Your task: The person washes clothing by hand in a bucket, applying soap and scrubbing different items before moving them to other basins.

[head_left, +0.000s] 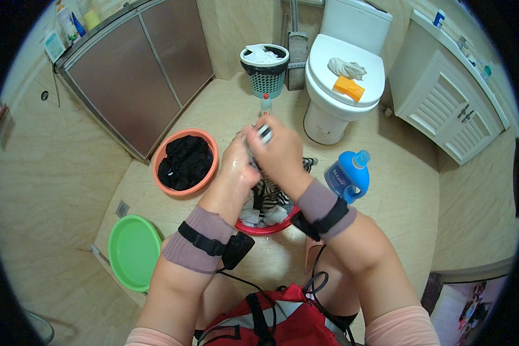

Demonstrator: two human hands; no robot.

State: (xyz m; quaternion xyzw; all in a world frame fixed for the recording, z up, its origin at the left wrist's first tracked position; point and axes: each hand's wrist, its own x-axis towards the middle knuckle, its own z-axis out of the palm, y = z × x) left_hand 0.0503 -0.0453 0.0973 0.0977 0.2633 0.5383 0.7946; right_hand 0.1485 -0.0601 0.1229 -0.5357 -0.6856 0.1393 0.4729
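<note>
My left hand (237,158) and my right hand (280,151) are closed together on a black-and-white striped garment (266,193), which bunches up between the fingers. The left hand looks wet, and the right is slightly blurred. Below them stands a red basin (266,231) holding more of the striped cloth and some white and grey cloth. My forearms hide part of its rim. Just beyond my hands is a small clear bottle with a red cap (266,104), its lower part covered by them.
An orange basin (213,167) of black clothes and a green basin (134,254) stand left. A blue detergent bottle (347,176) is right. Behind are a waste bin (266,81) and a toilet (323,118) with a grey cloth (347,68) and orange packet (349,89) on its lid.
</note>
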